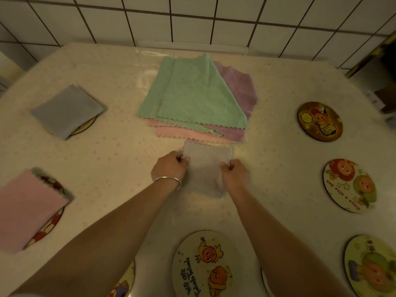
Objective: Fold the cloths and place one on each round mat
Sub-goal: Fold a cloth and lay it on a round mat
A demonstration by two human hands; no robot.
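Observation:
A pale grey cloth (205, 166) lies folded on the table in front of me. My left hand (169, 168) pinches its left edge and my right hand (234, 173) pinches its right edge. Behind it is a pile of unfolded cloths: green (192, 93) on top, purple (242, 86) and pink (182, 132) beneath. At the left, a folded blue-grey cloth (68, 110) covers one round mat (85, 126) and a folded pink cloth (27, 207) covers another round mat (53, 219). Bare round mats lie at the right (320, 121), (349, 185), (370, 266) and near me (203, 264).
The table (111, 159) has a pale patterned cover and stands against a white tiled wall (192, 20). Parts of two more mats (124, 284), (266, 282) show at the bottom edge under my arms. Dark objects sit past the table's right edge (385, 97).

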